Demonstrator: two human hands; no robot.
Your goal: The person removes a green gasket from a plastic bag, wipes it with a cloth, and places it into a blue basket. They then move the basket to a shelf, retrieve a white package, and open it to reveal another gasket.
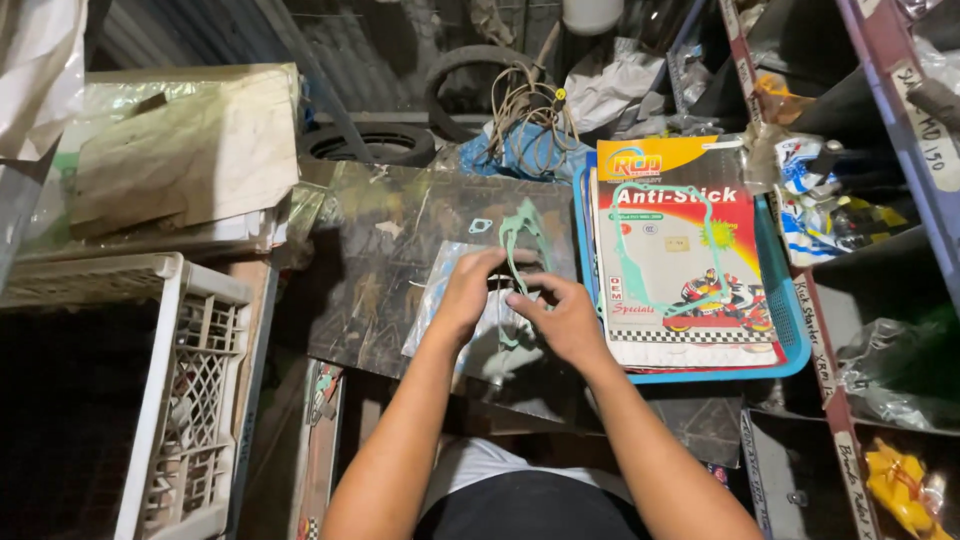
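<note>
Both hands met at the centre of the view over a dark worktop (400,300). The left hand (468,290) was closed in a pinch on the left edge of a thin green gasket (520,235), and the right hand (565,320) pinched its lower right part, fingers curled over it. The gasket stood half lifted, its top loop reaching toward twelve o'clock, its lower part just above a clear plastic sleeve (440,300) that lay flat beneath the hands. A small loose gasket piece (480,226) lay on the worktop at about eleven o'clock from the hands.

By my judgement the step in hand was drawing the gasket clear of its sleeve and sorting it out. The next move would call for a light, even grip, since so thin a loop would likely bend or tear if pulled unevenly.

At three o'clock a blue tray (785,340) held a stack of printed gasket packs (680,260), the top one showing a green gasket outline through its window. At nine o'clock stood a white lattice crate (190,400); its contents were too dark to tell. Shelf bins (880,230) at two to four o'clock held bagged parts, and one at five o'clock held something yellow (900,480).
</note>
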